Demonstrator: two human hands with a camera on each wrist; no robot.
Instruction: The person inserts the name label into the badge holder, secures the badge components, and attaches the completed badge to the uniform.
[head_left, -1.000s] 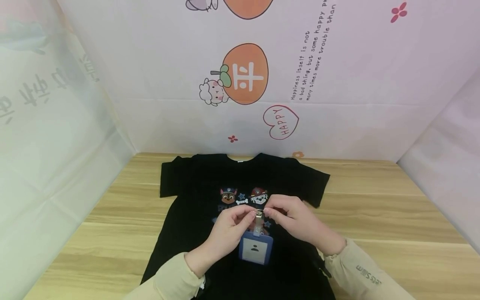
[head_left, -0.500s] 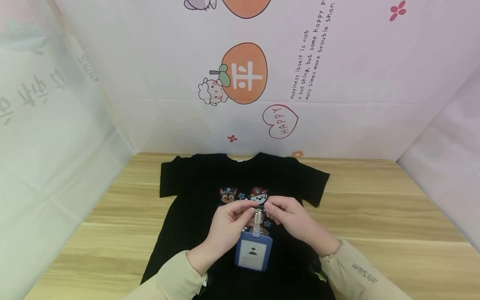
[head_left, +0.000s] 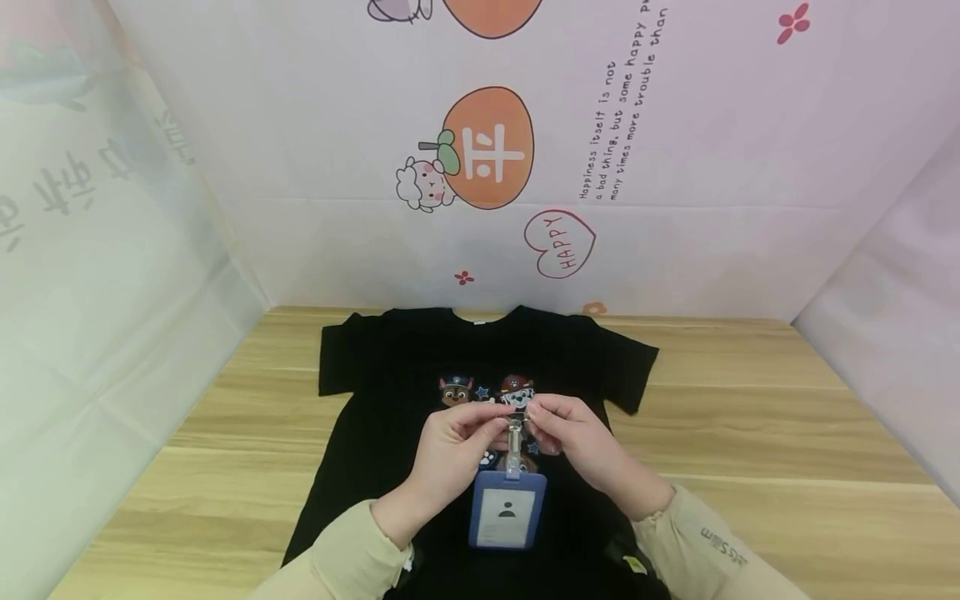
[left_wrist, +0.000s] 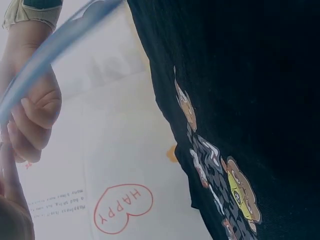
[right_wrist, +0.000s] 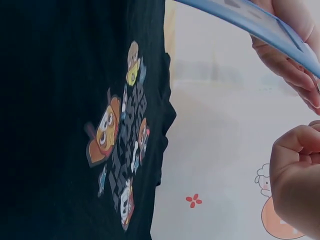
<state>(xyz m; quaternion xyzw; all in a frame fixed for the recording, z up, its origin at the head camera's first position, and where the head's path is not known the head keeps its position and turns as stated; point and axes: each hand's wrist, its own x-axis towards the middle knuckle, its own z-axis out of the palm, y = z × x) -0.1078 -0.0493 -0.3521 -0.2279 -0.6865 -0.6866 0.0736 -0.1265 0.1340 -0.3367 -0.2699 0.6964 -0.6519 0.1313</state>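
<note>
In the head view my left hand (head_left: 448,446) and right hand (head_left: 588,442) meet above a black T-shirt (head_left: 390,358) laid flat with cartoon dogs printed on its chest. Between their fingertips is the metal clip (head_left: 515,433) of a blue badge holder (head_left: 507,512). Thumb and index finger of the left hand pinch the clip's top from one side; those of the right hand pinch a thin pin-like piece there from the other. The holder hangs below by a clear strap, its card facing up. Both wrist views show its blue edge (left_wrist: 45,55) over the hands.
The shirt covers the middle of a wooden table (head_left: 735,400). A white printed cloth (head_left: 360,167) stands behind it, with more cloth walls on both sides. A dark strap with a yellow tag (head_left: 634,565) is at the right cuff.
The badge holder has swung and now hangs slightly lower, facing the head camera more squarely. The right hand and forearm have shifted slightly left; both hands keep their pinch at the clip.
</note>
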